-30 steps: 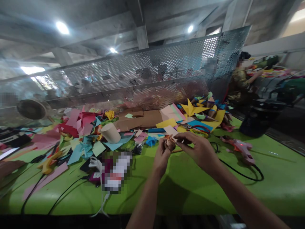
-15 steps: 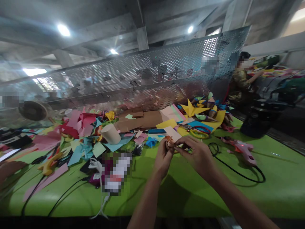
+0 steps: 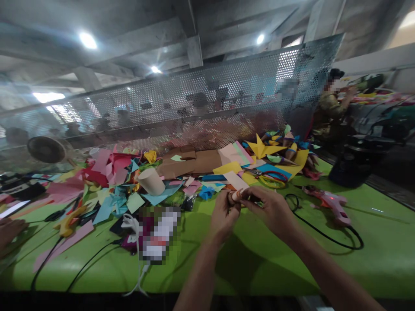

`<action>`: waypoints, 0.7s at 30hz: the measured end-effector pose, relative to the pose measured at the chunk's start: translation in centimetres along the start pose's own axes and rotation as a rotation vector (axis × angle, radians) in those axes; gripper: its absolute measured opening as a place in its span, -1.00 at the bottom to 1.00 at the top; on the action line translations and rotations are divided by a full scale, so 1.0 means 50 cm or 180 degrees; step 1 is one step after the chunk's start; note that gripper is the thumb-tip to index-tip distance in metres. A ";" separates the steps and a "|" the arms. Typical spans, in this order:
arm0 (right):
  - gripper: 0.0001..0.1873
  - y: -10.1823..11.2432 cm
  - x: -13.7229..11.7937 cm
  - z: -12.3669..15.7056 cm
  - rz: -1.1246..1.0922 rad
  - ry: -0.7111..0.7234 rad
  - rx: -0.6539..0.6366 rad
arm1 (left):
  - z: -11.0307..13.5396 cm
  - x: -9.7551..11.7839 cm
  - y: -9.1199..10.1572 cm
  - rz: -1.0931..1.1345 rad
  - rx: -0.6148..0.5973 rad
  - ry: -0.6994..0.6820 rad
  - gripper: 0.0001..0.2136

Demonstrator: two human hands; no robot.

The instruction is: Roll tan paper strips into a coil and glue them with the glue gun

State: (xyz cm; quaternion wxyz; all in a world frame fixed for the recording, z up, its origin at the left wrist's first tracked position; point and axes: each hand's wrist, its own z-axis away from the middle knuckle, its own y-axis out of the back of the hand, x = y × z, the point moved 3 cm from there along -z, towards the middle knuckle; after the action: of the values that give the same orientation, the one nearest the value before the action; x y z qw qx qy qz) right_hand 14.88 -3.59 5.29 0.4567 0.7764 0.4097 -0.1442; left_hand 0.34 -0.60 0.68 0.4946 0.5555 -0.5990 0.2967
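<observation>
Above the green tabletop [image 3: 259,268], my left hand [image 3: 226,214] has its fingers closed round a small orange-and-pale paper piece [image 3: 237,195], which looks rolled. The fingertips of my right hand [image 3: 270,209] pinch the same piece from the other side. Fingers cover much of it, so its full shape is hidden. Just beyond my hands lies a pale paper strip [image 3: 236,180]. Scissors with red and yellow handles [image 3: 274,178] rest behind my right hand. To its right, a pink glue gun [image 3: 337,206] lies on the table with its black cord curling nearby.
Coloured paper scraps [image 3: 110,201], a pale cardboard tube [image 3: 151,181] and brown card [image 3: 194,164] spread across the back. A yellow glue gun [image 3: 69,221] and a power strip [image 3: 162,233] lie left. Another person's hand [image 3: 11,233] is at the left edge; a perforated screen [image 3: 210,103] stands behind.
My hands have shifted slightly right and turned the paper piece, so its pale rolled side shows more. At the far right, the seated person's arm has risen.
</observation>
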 end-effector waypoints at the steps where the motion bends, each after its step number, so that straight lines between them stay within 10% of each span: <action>1: -0.98 0.002 0.001 0.001 0.0014 0.0011 -0.0020 | 0.000 0.000 0.000 -0.0011 -0.0007 0.0000 -0.81; 21: -0.92 0.041 -0.023 0.001 -0.0347 -0.0135 0.0015 | 0.012 0.035 0.005 -0.0037 -0.0223 -0.0358 -0.82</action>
State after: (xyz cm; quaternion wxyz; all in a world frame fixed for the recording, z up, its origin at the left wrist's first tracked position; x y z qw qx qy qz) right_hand 15.75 -4.69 7.14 0.4550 0.7508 0.4412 -0.1862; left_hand 0.13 -1.75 2.13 0.4810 0.5571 -0.6327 0.2410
